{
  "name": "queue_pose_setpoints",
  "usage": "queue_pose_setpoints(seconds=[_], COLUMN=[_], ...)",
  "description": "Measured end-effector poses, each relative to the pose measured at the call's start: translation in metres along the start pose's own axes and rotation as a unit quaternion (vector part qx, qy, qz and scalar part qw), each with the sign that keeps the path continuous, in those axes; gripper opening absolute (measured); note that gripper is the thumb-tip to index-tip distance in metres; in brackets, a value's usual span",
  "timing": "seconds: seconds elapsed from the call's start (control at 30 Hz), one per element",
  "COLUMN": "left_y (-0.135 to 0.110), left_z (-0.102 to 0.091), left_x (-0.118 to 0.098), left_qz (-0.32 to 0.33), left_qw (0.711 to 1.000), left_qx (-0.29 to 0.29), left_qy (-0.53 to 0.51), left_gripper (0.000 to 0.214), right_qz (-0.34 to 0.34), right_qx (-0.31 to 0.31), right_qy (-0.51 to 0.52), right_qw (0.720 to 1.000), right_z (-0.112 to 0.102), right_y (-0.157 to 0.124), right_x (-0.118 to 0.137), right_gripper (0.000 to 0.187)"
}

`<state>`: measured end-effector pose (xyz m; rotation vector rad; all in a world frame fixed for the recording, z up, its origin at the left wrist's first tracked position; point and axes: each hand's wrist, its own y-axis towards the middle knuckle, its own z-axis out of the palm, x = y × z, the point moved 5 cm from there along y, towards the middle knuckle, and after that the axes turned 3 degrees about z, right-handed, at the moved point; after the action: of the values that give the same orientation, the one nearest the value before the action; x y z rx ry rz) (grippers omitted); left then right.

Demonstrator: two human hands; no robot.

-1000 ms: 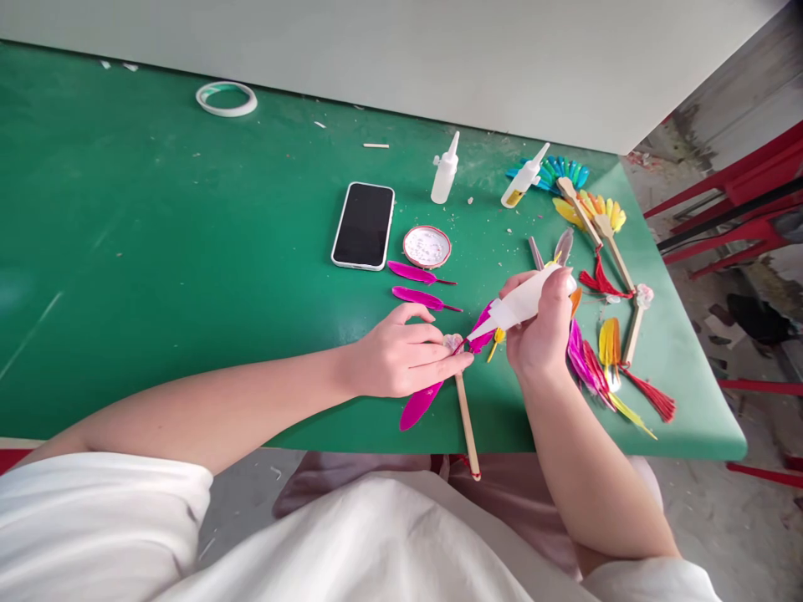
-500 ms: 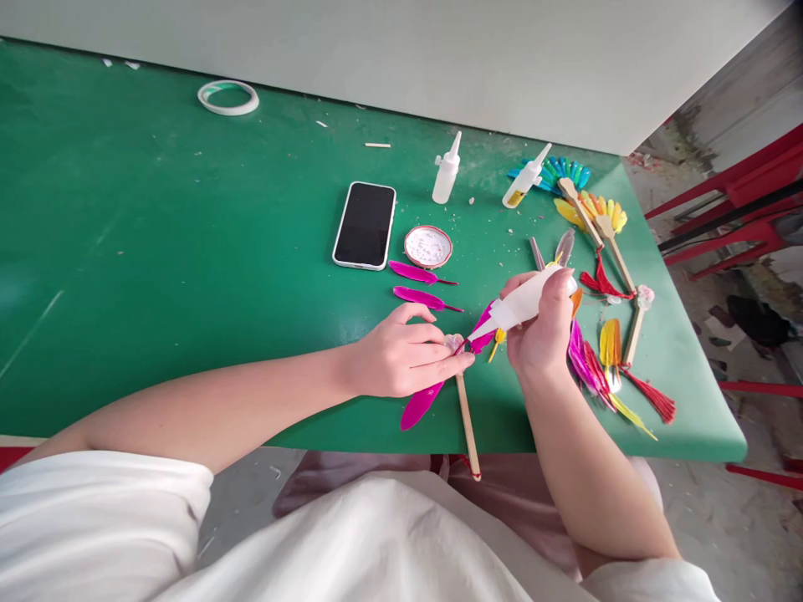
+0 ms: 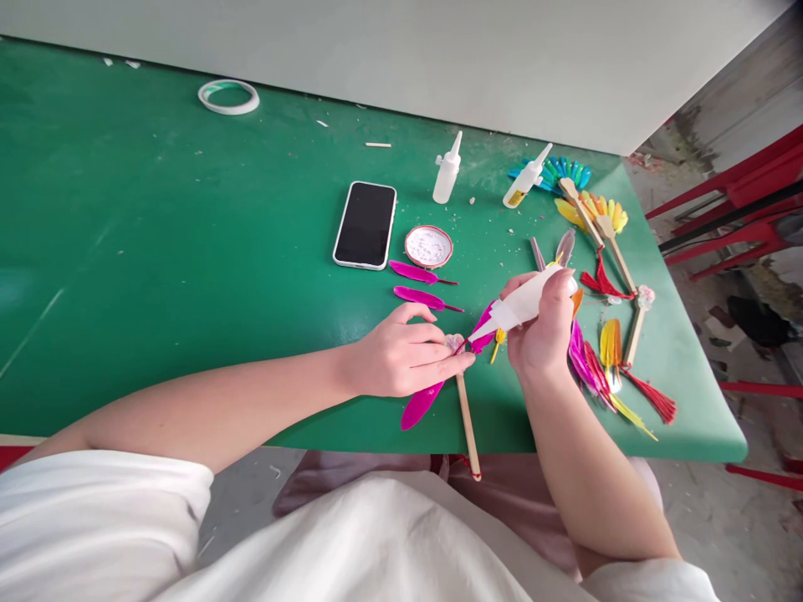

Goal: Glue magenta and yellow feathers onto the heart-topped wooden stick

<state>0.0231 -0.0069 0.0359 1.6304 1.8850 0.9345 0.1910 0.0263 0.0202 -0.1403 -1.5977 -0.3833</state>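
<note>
My right hand (image 3: 544,330) is closed round a white squeeze glue bottle (image 3: 522,303), tilted with its nozzle pointing down and left. The nozzle tip meets the quill end of a magenta feather (image 3: 483,328), beside a pale flower-like piece at the top of a wooden fan handle (image 3: 467,426). Over this spot lies my left hand (image 3: 417,353), fingers stretched out and fingertips resting by the quill. Another magenta feather (image 3: 421,407) sticks out below these fingers. The part of the fan under my left hand is hidden.
Two loose magenta feathers (image 3: 417,272) lie near a round white lid (image 3: 428,247) and a phone (image 3: 365,226). Behind stand two small dropper bottles (image 3: 446,171). Feather fans (image 3: 606,213), loose feathers and red tassels (image 3: 656,397) lie right. A tape roll (image 3: 228,98) is far left.
</note>
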Motion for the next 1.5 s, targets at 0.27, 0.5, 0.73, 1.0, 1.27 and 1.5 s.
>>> queue_pose_setpoints(seconds=[0.27,0.5,0.73,1.0,1.27,1.5], left_y=[0.000,-0.001,0.000,0.002,0.002,0.002], left_z=[0.000,0.000,0.000,-0.001,-0.001,0.000], left_x=[0.000,0.000,0.000,0.001,0.002,0.002], left_qz=[-0.002,-0.003,-0.002,-0.002,-0.005,-0.001], left_qw=[1.000,1.000,1.000,1.000,1.000,1.000], left_qx=[0.001,0.000,0.003,0.002,-0.006,-0.001], left_qy=[0.001,-0.001,-0.005,0.000,-0.008,-0.004], left_gripper=[0.015,0.015,0.017,0.013,0.013,0.016], right_qz=[0.021,0.026,0.001,-0.127,-0.243,-0.241], right_qx=[-0.004,-0.013,-0.013,-0.018,0.005,-0.007], right_qy=[0.015,0.023,0.011,-0.041,-0.062,-0.072], right_qw=[1.000,0.999,1.000,0.991,0.968,0.968], right_z=[-0.001,-0.001,-0.002,0.000,0.004,-0.001], right_y=[0.000,0.000,-0.001,-0.012,-0.020,-0.019], right_x=[-0.002,-0.001,0.001,0.023,0.031,0.030], right_gripper=[0.053,0.053,0.052,0.052,0.044,0.042])
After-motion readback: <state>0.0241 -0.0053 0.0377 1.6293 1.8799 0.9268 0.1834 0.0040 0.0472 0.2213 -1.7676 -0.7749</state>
